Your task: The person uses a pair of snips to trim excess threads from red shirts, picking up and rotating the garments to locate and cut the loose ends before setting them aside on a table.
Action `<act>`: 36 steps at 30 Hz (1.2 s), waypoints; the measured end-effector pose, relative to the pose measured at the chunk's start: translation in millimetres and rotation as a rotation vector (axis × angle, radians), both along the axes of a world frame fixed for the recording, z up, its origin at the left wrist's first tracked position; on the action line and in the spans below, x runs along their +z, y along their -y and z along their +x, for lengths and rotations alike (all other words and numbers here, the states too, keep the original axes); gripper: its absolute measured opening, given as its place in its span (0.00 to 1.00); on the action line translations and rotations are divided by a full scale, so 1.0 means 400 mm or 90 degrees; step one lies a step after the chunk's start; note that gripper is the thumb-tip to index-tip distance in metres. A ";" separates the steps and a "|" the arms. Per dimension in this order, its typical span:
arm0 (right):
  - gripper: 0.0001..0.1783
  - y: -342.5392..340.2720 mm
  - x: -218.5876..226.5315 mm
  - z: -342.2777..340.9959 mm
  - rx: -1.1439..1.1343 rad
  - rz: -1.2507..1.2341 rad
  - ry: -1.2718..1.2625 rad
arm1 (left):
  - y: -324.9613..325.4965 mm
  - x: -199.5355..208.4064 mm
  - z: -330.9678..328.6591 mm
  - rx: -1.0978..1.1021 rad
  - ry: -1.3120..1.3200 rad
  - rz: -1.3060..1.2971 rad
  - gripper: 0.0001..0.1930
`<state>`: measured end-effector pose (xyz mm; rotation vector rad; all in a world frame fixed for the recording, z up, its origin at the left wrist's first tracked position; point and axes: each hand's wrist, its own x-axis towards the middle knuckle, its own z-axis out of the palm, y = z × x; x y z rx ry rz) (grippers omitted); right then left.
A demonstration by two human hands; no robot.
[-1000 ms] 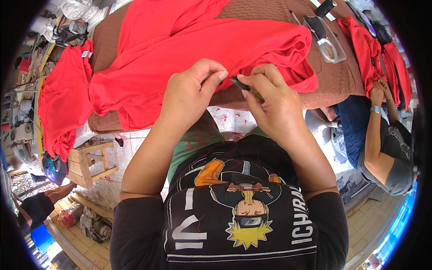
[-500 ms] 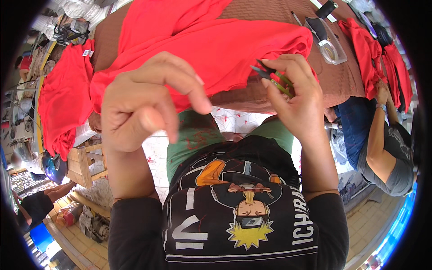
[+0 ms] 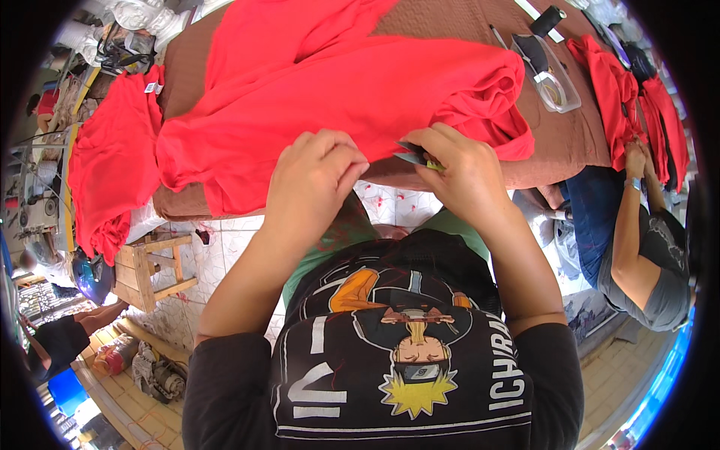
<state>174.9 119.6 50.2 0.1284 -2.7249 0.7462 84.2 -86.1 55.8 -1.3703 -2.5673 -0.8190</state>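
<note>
While the right hand (image 3: 466,171) is clasping green-handled snips (image 3: 415,159), the left hand (image 3: 315,176) is forming a closed pinch, its contents unclear; red cloth (image 3: 337,94) is lying along the brown table's (image 3: 559,142) near edge.

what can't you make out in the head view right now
In the head view:
Left hand: anything as fine as a thread between its fingertips would be too small to tell.
Snips: part of the handles is hidden by the right hand.
Upper red cloth: its far end is cut off by the top edge.
Co-worker's hands: finger details are too small.
</note>
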 end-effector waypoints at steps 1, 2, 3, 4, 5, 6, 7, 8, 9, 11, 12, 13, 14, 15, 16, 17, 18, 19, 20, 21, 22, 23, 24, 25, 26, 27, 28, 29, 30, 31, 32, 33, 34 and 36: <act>0.15 0.002 -0.001 0.002 0.000 -0.007 0.006 | 0.008 -0.002 0.006 0.001 -0.004 0.001 0.08; 0.16 0.007 0.004 0.003 -0.005 -0.031 0.005 | 0.015 -0.001 0.010 0.000 -0.002 -0.006 0.08; 0.16 0.014 0.013 0.006 -0.009 -0.055 0.004 | 0.021 0.001 0.014 -0.001 0.000 -0.013 0.07; 0.16 0.021 0.015 0.014 -0.012 -0.081 0.008 | 0.028 -0.002 0.021 -0.002 0.007 -0.021 0.07; 0.16 0.030 0.013 0.019 -0.002 -0.102 -0.007 | 0.034 -0.001 0.026 -0.005 0.019 -0.020 0.07; 0.17 0.041 0.011 0.022 0.009 -0.123 -0.022 | 0.040 0.002 0.029 -0.007 0.032 -0.019 0.07; 0.17 0.047 0.011 0.024 0.017 -0.143 -0.037 | 0.044 0.004 0.030 -0.012 0.044 -0.016 0.07; 0.16 0.051 0.008 0.027 0.028 -0.130 -0.038 | 0.045 0.002 0.031 -0.020 0.053 -0.006 0.07; 0.16 0.055 0.001 0.029 0.039 -0.117 -0.039 | 0.045 -0.002 0.031 -0.027 0.062 0.005 0.07; 0.15 0.061 -0.011 0.029 0.054 -0.076 -0.053 | 0.044 -0.003 0.033 -0.034 0.074 0.016 0.07; 0.15 0.064 -0.016 0.026 0.057 -0.047 -0.066 | 0.042 -0.001 0.035 -0.034 0.077 0.017 0.07; 0.15 0.066 -0.020 0.027 0.060 -0.018 -0.076 | 0.042 -0.002 0.038 -0.035 0.083 0.019 0.06; 0.15 0.067 -0.021 0.024 0.066 -0.015 -0.082 | 0.042 -0.005 0.039 -0.035 0.092 0.035 0.06; 0.15 0.069 -0.022 0.019 0.071 -0.012 -0.088 | 0.040 -0.008 0.038 -0.035 0.102 0.050 0.06; 0.14 0.071 -0.026 0.016 0.077 -0.010 -0.093 | 0.040 -0.014 0.038 -0.034 0.112 0.066 0.06; 0.14 0.072 -0.031 0.015 0.075 -0.014 -0.094 | 0.040 -0.018 0.041 -0.033 0.118 0.066 0.06; 0.14 0.073 -0.037 0.014 0.073 -0.018 -0.095 | 0.041 -0.021 0.043 -0.032 0.125 0.066 0.06; 0.14 0.074 -0.039 0.012 0.073 -0.022 -0.099 | 0.041 -0.022 0.043 -0.029 0.129 0.066 0.06; 0.14 0.075 -0.040 0.013 0.071 -0.017 -0.098 | 0.042 -0.022 0.044 -0.031 0.132 0.068 0.06; 0.14 0.075 -0.041 0.014 0.070 -0.012 -0.097 | 0.044 -0.023 0.044 -0.033 0.135 0.070 0.06; 0.15 0.074 -0.040 0.015 0.068 -0.006 -0.097 | 0.045 -0.023 0.044 -0.034 0.136 0.072 0.06; 0.15 0.073 -0.038 0.015 0.067 -0.005 -0.099 | 0.047 -0.025 0.043 -0.035 0.134 0.072 0.06; 0.15 0.071 -0.035 0.016 0.065 -0.004 -0.101 | 0.049 -0.027 0.042 -0.036 0.133 0.072 0.06; 0.15 0.070 -0.033 0.016 0.063 -0.004 -0.104 | 0.051 -0.028 0.041 -0.037 0.130 0.072 0.06; 0.15 0.070 -0.032 0.016 0.065 -0.001 -0.102 | 0.051 -0.027 0.043 -0.037 0.128 0.074 0.06; 0.15 0.069 -0.032 0.016 0.067 0.002 -0.100 | 0.051 -0.025 0.044 -0.037 0.126 0.076 0.06; 0.15 0.070 -0.032 0.016 0.068 0.004 -0.098 | 0.050 -0.023 0.045 -0.037 0.125 0.078 0.06; 0.15 0.072 -0.031 0.015 0.070 0.006 -0.099 | 0.050 -0.021 0.046 -0.037 0.126 0.077 0.06; 0.14 0.076 -0.031 0.014 0.073 0.007 -0.099 | 0.050 -0.019 0.047 -0.036 0.127 0.076 0.07; 0.14 0.079 -0.031 0.012 0.076 0.009 -0.100 | 0.051 -0.019 0.047 -0.035 0.127 0.076 0.07; 0.14 0.081 -0.031 0.010 0.075 0.005 -0.103 | 0.051 -0.020 0.047 -0.039 0.125 0.076 0.07; 0.13 0.084 -0.031 0.009 0.074 0.001 -0.106 | 0.051 -0.022 0.046 -0.042 0.122 0.076 0.07; 0.13 0.085 -0.032 0.007 0.074 -0.003 -0.109 | 0.052 -0.025 0.045 -0.044 0.120 0.076 0.07; 0.12 0.086 -0.032 0.004 0.075 0.000 -0.116 | 0.055 -0.032 0.046 -0.038 0.122 0.078 0.07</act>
